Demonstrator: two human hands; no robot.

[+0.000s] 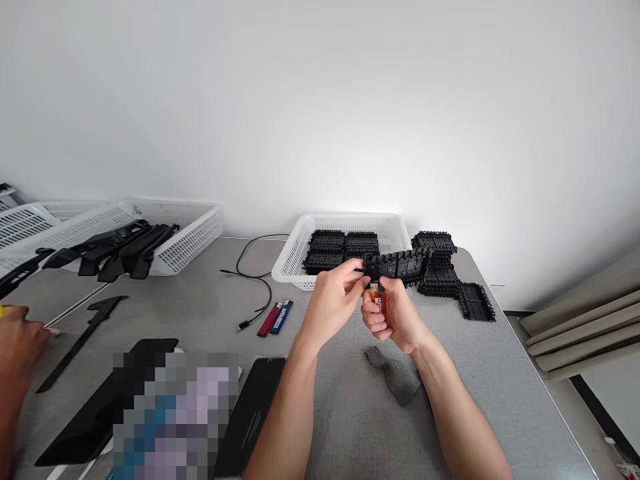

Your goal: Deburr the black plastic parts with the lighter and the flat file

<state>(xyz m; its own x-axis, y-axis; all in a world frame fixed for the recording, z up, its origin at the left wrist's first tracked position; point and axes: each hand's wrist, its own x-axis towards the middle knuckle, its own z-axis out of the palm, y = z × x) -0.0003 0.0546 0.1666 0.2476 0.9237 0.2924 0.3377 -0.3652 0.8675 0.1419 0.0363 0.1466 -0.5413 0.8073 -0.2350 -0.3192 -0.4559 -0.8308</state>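
Observation:
My left hand [333, 300] is closed, pinching the near left end of a black plastic part [403, 267] with toothed edges. The part is held up in front of the white basket, tilted up to the right. In my right hand [400, 317] is an orange lighter [377, 300], gripped upright with its top right under the part's edge. My right thumb lies by the lighter's top; no flame can be made out. Below my hands, a crumpled grey cloth [397, 377] lies on the table.
A white basket [295, 257] contains similar black parts, and more are stacked [440, 280] to its right. Red [269, 320] and blue [281, 317] lighters lie near a black cable [270, 293]. Left are another basket [193, 243], a caliper [83, 343], phones [253, 407] and another person's hand [20, 340].

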